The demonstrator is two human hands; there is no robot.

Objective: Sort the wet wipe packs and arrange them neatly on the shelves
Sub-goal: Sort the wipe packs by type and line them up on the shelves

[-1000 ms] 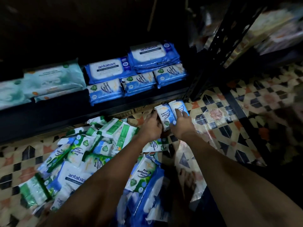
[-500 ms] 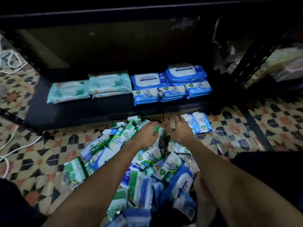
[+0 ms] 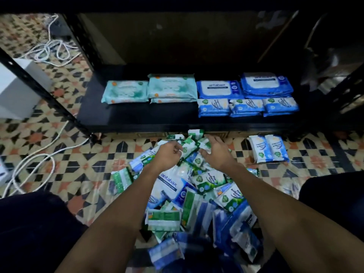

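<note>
Hands over the pile of wet wipe packs [image 3: 199, 196] on the tiled floor [image 3: 65, 154].
Left hand [image 3: 167, 154] hovers with fingers loosely curled, right hand [image 3: 215, 152] spread, both empty; two blue packs [image 3: 268, 148] lie right of the pile, sorted stacks on the shelf [image 3: 141, 117] beyond it.

Hidden, cropped and blurred parts around the pile of packs

Both forearms cover the middle of the pile [image 3: 199, 186]; its near end [image 3: 167, 253] smears into motion blur. The left hand [image 3: 167, 154] has curled fingers whose tips are hidden, so any grip is unclear. Small print on the shelf's teal packs [image 3: 126, 94] is unreadable. The white box [image 3: 17, 91] is cut by the left edge.
</note>
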